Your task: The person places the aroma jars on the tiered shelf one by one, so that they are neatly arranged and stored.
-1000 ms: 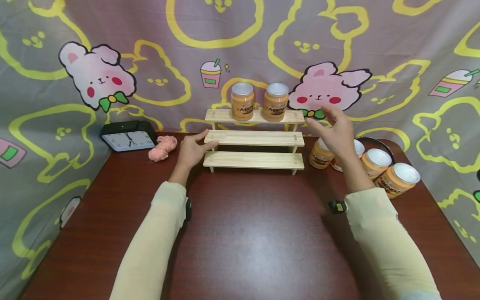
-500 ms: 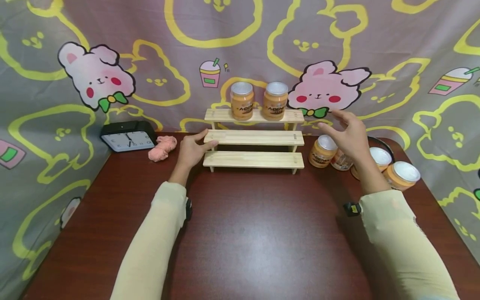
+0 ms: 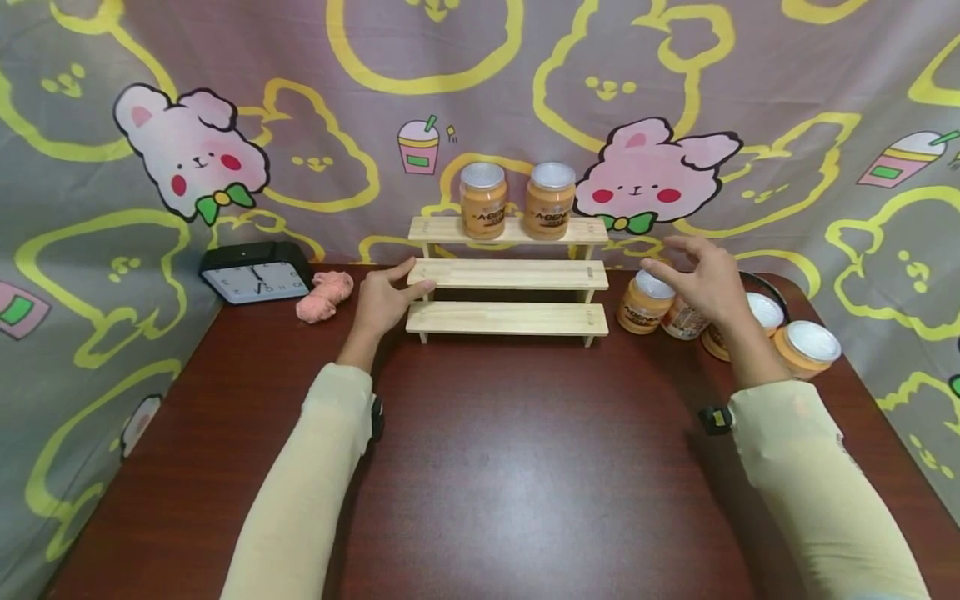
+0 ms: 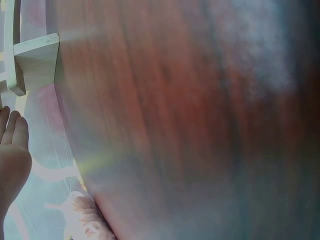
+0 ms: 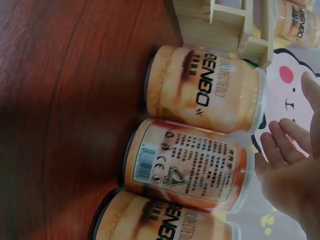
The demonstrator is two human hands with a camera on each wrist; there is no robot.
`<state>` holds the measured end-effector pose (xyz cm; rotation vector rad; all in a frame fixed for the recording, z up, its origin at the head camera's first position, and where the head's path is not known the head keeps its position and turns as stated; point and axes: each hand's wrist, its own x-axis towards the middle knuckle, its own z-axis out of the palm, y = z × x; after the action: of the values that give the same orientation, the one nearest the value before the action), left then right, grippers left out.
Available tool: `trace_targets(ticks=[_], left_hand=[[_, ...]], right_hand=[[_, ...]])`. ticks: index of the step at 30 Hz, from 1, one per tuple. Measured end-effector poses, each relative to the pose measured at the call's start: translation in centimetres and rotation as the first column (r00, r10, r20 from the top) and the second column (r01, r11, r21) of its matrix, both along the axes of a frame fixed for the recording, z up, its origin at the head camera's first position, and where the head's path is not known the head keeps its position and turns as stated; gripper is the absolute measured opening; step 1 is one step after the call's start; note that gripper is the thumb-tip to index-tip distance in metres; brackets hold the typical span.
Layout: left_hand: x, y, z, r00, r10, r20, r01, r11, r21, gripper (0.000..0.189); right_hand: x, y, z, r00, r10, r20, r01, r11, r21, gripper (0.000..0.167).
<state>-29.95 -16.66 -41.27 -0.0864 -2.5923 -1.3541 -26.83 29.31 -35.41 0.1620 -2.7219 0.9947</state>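
A three-step wooden display rack (image 3: 506, 318) stands at the back of the table. My left hand (image 3: 381, 302) holds the left end of its middle step, thumb and fingers at the edge. Two orange jars with clear lids, a left jar (image 3: 483, 204) and a right jar (image 3: 551, 202), stand on the top step. My right hand (image 3: 712, 279) is in the air over several more such jars right of the rack, thumb and fingers spread, holding nothing. In the right wrist view its fingers are at lid height beside a jar (image 5: 190, 165) with a barcode label; another jar (image 5: 205, 90) is nearer the rack.
A black clock (image 3: 255, 271) and a pink crumpled cloth bundle (image 3: 325, 296) lie at the back left. Behind the table (image 3: 495, 467) hangs a patterned cloth (image 3: 510, 108). A thin dark curved band (image 3: 772, 292) shows behind the right-hand jars.
My right hand has moved right and slightly down, away from the rack's top and over the jars, uncovering the nearest one. The left hand stays on the rack.
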Motion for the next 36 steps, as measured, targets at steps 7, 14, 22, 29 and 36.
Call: trace_targets(ticks=[7,14,22,29,36], left_hand=[[0.0,0.0,-0.1,1.0,-0.001,0.008,0.001,1.0,0.005,0.068],[0.0,-0.1,0.0,1.0,0.005,0.003,-0.005,1.0,0.006,0.068],[-0.1,-0.1,0.2,1.0,0.004,0.01,-0.004,1.0,0.012,0.069],[0.1,-0.2,0.1,1.0,0.004,0.024,-0.004,1.0,0.008,0.069],[0.0,-0.1,0.0,1.0,-0.004,0.019,0.004,1.0,0.01,0.069]], right_hand=[[0.1,0.5,-0.7,0.998,0.051,0.034,-0.054,0.995,0.081,0.071],[-0.5,1.0,-1.2,0.991,0.122,0.05,-0.13,0.968,0.216,0.072],[-0.8,1.0,-1.2,0.983,0.123,0.135,-0.16,0.937,0.31,0.082],[-0.9,1.0,-1.5,0.985,0.119,0.127,-0.152,0.944,0.293,0.084],[-0.6,1.3,-1.6,0.99,0.119,0.081,-0.137,0.949,0.284,0.085]])
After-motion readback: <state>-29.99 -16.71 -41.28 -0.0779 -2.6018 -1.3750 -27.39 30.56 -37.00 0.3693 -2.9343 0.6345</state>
